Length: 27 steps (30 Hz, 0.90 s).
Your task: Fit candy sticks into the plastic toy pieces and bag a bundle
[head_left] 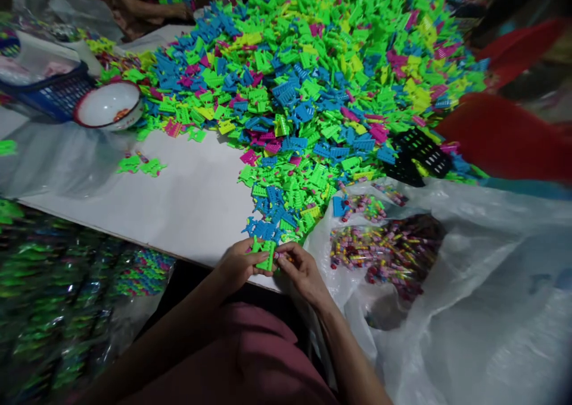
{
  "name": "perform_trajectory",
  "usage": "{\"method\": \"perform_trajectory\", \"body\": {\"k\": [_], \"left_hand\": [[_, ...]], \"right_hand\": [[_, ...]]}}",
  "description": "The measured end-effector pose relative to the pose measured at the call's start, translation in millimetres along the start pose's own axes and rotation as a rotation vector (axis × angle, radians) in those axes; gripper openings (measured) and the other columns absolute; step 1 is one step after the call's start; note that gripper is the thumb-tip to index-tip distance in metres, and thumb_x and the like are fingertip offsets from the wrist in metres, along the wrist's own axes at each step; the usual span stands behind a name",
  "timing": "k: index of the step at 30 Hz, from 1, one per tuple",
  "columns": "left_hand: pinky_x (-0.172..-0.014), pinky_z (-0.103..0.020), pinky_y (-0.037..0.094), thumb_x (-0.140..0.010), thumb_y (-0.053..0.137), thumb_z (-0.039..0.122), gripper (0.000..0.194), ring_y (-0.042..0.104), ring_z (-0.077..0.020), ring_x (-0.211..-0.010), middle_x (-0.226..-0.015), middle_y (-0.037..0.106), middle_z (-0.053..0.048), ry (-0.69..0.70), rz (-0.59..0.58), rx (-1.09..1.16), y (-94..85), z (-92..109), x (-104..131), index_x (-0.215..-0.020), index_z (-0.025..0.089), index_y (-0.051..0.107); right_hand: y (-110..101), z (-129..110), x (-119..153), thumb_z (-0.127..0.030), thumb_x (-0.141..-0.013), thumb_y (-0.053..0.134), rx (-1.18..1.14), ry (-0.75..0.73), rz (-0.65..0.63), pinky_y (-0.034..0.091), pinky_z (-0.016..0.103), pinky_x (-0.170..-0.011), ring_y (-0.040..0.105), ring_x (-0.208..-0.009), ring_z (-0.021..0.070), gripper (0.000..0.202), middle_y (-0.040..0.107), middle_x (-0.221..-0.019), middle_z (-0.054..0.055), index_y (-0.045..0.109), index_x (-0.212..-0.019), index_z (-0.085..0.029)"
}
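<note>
My left hand (239, 265) is closed on a bright green plastic toy piece (265, 256) with a row of slots, held just over the table's front edge. At the right side of that piece, my right hand (304, 272) pinches a small pinkish-red part (277, 255), touching or very near the green plastic. Its exact form is too small to make out. Right beyond my fingers lie blue plastic pieces (263, 229) at the tip of a big heap of green, blue, pink and yellow plastic pieces (308, 104).
To my right, a clear plastic bag (487, 262) holds many small multicoloured sticks (384, 247). A black slotted basket (420, 155) leans at the heap. At left stand a white red-rimmed bowl (107, 104) and a blue basket (49, 92). Across the table is another person's arm (138, 6).
</note>
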State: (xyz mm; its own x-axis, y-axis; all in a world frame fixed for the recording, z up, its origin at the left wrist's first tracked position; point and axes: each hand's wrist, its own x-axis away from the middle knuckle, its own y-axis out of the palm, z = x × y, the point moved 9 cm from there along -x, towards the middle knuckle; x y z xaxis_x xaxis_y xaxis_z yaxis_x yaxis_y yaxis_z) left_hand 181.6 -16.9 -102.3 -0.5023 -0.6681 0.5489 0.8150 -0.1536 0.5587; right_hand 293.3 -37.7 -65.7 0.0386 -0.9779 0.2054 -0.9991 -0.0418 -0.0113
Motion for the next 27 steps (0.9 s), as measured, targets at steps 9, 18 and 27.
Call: {"method": "perform_trajectory", "body": {"k": [9, 18, 27], "left_hand": [[-0.054, -0.027, 0.051, -0.058, 0.077, 0.029, 0.026, 0.062, -0.0161, -0.055, -0.064, 0.065, 0.000, 0.048, -0.014, -0.114, 5.4, 2.1, 7.8, -0.075, 0.018, 0.061], [-0.051, -0.024, 0.050, -0.057, 0.075, 0.019, 0.021, 0.061, -0.0149, -0.050, -0.055, 0.063, 0.002, 0.122, 0.159, -0.298, -8.9, 6.2, 10.5, -0.068, 0.018, 0.058], [-0.052, -0.027, 0.049, -0.056, 0.076, 0.027, 0.024, 0.061, -0.0163, -0.052, -0.055, 0.065, 0.002, 0.088, 0.084, -0.183, -4.6, -6.8, 17.6, -0.072, 0.017, 0.060]], "right_hand": [[3.4, -3.8, 6.6, -0.039, -0.086, 0.057, 0.126, -0.082, -0.085, 0.044, 0.029, -0.070, 0.056, -0.077, 0.0158, 0.018, 0.058, -0.082, 0.002, 0.057, -0.086, -0.021], [9.2, 2.1, 13.0, -0.032, -0.089, 0.052, 0.333, -0.223, 0.010, 0.045, 0.030, -0.070, 0.054, -0.077, 0.0157, 0.011, 0.058, -0.084, 0.003, 0.056, -0.089, -0.022], [13.8, 3.2, 18.8, -0.036, -0.089, 0.052, 0.254, -0.112, -0.097, 0.046, 0.028, -0.066, 0.057, -0.074, 0.0154, 0.014, 0.059, -0.080, 0.002, 0.054, -0.088, -0.022]]}}
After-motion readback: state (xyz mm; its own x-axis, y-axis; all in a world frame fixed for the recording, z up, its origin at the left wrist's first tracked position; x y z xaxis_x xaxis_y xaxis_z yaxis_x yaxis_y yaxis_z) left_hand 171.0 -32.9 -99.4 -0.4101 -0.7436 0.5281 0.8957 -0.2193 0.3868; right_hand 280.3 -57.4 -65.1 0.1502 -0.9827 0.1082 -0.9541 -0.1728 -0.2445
